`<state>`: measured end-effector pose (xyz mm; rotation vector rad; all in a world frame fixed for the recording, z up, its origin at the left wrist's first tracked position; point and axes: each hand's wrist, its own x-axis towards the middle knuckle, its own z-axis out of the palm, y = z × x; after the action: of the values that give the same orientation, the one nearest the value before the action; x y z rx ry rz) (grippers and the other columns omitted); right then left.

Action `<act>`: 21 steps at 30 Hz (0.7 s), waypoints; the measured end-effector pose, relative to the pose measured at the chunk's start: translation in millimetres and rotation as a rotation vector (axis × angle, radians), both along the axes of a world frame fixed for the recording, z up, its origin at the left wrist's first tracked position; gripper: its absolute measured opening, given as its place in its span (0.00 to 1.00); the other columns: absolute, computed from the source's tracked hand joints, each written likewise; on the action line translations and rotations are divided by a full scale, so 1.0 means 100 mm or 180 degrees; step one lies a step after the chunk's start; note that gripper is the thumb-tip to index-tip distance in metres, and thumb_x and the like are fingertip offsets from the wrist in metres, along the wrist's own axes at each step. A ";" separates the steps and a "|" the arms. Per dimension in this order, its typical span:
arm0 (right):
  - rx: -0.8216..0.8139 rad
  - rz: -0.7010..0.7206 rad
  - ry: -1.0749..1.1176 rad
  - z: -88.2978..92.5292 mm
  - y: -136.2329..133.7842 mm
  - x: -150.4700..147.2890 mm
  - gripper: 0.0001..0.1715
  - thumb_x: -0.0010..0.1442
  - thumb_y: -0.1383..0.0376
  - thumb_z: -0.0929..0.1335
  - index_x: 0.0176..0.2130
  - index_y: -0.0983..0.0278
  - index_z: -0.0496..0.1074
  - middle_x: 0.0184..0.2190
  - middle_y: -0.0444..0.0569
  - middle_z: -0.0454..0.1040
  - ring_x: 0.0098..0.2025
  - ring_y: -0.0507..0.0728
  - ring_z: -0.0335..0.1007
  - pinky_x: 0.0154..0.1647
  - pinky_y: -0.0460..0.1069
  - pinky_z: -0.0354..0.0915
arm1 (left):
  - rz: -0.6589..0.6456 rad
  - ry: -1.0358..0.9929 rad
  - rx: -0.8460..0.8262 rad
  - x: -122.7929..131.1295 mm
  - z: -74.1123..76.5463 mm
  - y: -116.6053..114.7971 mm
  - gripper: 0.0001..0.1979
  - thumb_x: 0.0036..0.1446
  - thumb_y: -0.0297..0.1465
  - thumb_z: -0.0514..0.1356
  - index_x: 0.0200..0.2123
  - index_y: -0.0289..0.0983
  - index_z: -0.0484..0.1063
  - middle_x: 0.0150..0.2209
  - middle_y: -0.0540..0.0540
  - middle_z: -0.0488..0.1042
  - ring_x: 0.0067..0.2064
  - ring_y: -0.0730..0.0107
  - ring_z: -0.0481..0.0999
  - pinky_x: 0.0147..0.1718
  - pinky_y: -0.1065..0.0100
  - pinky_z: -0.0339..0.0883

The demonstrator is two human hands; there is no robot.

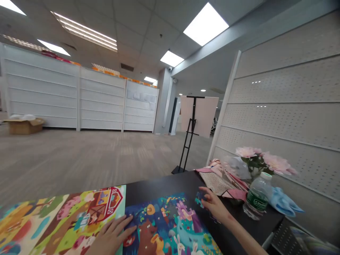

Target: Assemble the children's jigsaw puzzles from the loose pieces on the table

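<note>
A colourful jigsaw puzzle (170,226) with a bear and rabbits lies on the black table (164,184). My left hand (113,235) rests flat on the seam between this puzzle and a farm-scene puzzle board (66,216) to its left, fingers spread. My right hand (216,207) hovers at the puzzle's far right corner, fingers pinched on a small blue puzzle piece (199,199).
A plastic water bottle (257,196) stands at the table's right, beside pink flowers (262,161), patterned fabric (220,180) and a blue cloth (285,202). A perforated partition wall (287,106) runs along the right. A black easel stand (190,134) stands on the carpet beyond.
</note>
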<state>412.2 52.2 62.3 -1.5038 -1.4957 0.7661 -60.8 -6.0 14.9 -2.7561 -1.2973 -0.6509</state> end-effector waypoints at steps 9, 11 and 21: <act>-0.0511 0.0384 0.0357 -0.19 0.09 -0.97 0.22 0.44 0.48 0.71 0.31 0.58 0.62 0.19 0.37 0.71 0.12 0.48 0.59 0.14 0.43 0.52 | -0.0137 0.0376 -0.0742 0.03 -0.12 0.24 0.33 0.60 0.57 0.60 0.65 0.52 0.67 0.68 0.43 0.62 0.66 0.41 0.65 0.61 0.49 0.63; -0.0563 0.0381 0.0345 -0.20 0.13 -1.04 0.23 0.43 0.48 0.72 0.32 0.58 0.62 0.20 0.38 0.73 0.12 0.47 0.59 0.13 0.42 0.49 | -0.0148 0.0379 -0.0836 0.02 -0.12 0.25 0.33 0.61 0.57 0.59 0.66 0.52 0.66 0.69 0.43 0.60 0.67 0.40 0.63 0.62 0.46 0.61; -0.0596 0.0361 -0.0135 -0.17 0.16 -1.11 0.19 0.46 0.51 0.71 0.32 0.58 0.64 0.20 0.38 0.73 0.14 0.48 0.61 0.14 0.43 0.54 | -0.0310 0.0046 -0.0800 -0.02 0.06 0.10 0.35 0.63 0.60 0.55 0.67 0.52 0.64 0.69 0.43 0.60 0.68 0.41 0.62 0.63 0.44 0.60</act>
<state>301.6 68.6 45.2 -1.5915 -1.5878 0.9696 -63.3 3.8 21.0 -3.0332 -1.3337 -0.5026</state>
